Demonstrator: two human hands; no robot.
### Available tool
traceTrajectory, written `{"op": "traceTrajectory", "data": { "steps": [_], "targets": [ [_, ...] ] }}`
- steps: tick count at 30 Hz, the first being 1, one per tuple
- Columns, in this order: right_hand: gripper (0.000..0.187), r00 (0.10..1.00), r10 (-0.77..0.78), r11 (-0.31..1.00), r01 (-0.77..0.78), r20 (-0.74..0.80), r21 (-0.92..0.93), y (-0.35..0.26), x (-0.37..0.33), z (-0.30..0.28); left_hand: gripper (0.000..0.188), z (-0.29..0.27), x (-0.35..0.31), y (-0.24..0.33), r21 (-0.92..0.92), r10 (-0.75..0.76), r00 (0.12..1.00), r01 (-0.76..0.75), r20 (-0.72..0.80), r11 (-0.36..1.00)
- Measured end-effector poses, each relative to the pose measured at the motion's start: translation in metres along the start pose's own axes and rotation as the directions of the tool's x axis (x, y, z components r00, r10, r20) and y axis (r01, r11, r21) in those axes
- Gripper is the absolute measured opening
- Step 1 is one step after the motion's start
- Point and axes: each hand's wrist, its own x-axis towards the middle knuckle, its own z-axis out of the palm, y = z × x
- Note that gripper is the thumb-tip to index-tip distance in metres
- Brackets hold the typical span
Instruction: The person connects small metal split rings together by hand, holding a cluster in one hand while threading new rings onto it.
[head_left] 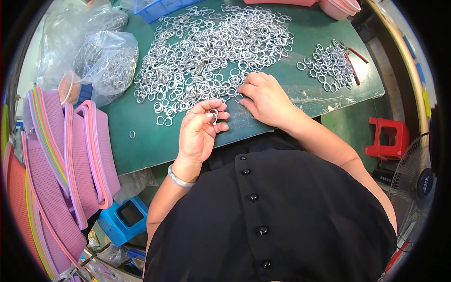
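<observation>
My left hand (199,129) is raised just above the near edge of the table, palm up, with a silver metal ring (214,116) held between thumb and fingers. At the near edge of the big pile of metal rings (211,51), my right hand (265,97) reaches down with its fingers curled. Its thumb and fingertips close around another metal ring (238,98) on the tabletop, partly hidden by them. One loose ring (132,134) lies apart on the left of the green table (145,152).
Red-handled pliers (353,66) lie beside a smaller ring pile (332,65) at right. Clear bags of rings (110,66) sit at far left. Stacked pink baskets (84,155) and a blue stool (124,220) stand left; a red stool (389,138) and a fan (413,174) right.
</observation>
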Motion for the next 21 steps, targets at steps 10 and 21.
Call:
{"op": "traceTrajectory", "data": {
  "steps": [10, 21],
  "targets": [
    [0.015, 0.993, -0.086, 0.951, 0.106, -0.08, 0.291, -0.004, 0.001, 0.001, 0.017, 0.012, 0.002, -0.007, 0.423, 0.007, 0.998, 0.023, -0.069, 0.906],
    [0.01, 0.999, -0.02, 0.74, 0.038, -0.034, 0.672, -0.012, -0.001, -0.008, 0.007, 0.009, 0.0, -0.009, 0.683, 0.476, 0.85, -0.487, 0.228, 0.543]
  ]
}}
